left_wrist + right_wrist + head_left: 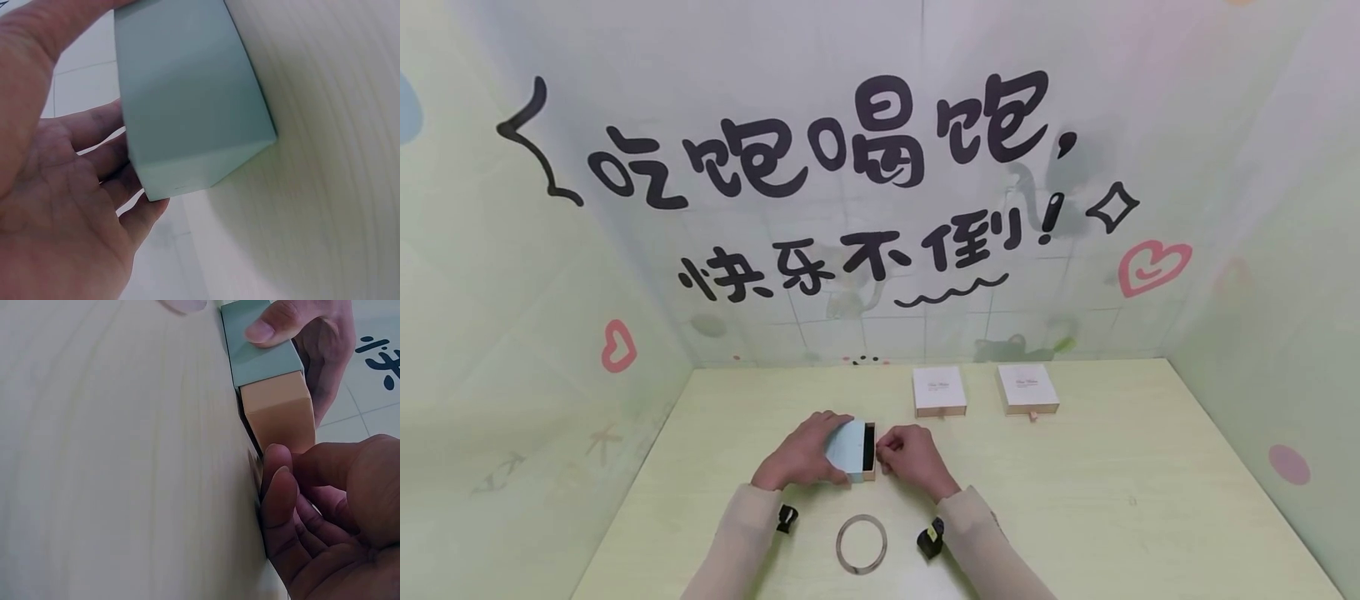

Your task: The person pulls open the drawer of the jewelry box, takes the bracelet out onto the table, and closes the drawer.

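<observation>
The pale blue box (845, 447) was seen on the table (1112, 483), behind the bangle (883, 543), drawer (278, 409) partly out. The box was gripped by the left hand (805, 450), spread to its width. The drawer's end was pinched by the right hand (912, 457), fingertips nearly closed; exact hold hidden.
</observation>
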Tool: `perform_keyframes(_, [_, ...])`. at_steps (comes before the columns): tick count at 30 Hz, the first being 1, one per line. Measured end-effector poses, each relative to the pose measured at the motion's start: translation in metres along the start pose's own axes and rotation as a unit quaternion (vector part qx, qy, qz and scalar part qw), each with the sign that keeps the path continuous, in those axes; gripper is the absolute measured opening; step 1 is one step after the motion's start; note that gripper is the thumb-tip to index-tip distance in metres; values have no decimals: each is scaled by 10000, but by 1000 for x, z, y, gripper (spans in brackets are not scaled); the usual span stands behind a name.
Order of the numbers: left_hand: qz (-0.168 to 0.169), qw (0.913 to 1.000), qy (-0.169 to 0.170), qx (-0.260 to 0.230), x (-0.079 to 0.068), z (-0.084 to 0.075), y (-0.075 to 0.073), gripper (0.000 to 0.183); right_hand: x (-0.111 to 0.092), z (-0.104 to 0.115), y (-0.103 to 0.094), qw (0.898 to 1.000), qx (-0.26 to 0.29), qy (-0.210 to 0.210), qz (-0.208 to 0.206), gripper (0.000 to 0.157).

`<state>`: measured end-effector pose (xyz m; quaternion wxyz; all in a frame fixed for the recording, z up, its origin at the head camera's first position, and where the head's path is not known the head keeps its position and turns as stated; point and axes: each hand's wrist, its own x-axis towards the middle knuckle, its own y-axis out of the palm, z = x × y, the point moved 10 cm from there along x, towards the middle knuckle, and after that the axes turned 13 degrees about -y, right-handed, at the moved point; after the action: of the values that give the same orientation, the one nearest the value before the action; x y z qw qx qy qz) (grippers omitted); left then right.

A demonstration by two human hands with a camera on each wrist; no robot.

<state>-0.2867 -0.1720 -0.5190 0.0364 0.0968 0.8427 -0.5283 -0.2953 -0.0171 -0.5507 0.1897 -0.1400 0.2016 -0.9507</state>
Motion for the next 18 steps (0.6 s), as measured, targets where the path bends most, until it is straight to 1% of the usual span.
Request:
perform_keyframes(10, [28, 10000, 9, 28, 1, -1, -1, 96, 5, 7, 6, 9999, 42, -167, 7, 12])
perform_keyframes(18, [82, 9999, 33, 127, 2, -1, 1, 96, 6, 7, 10, 9999, 82, -31, 100, 12])
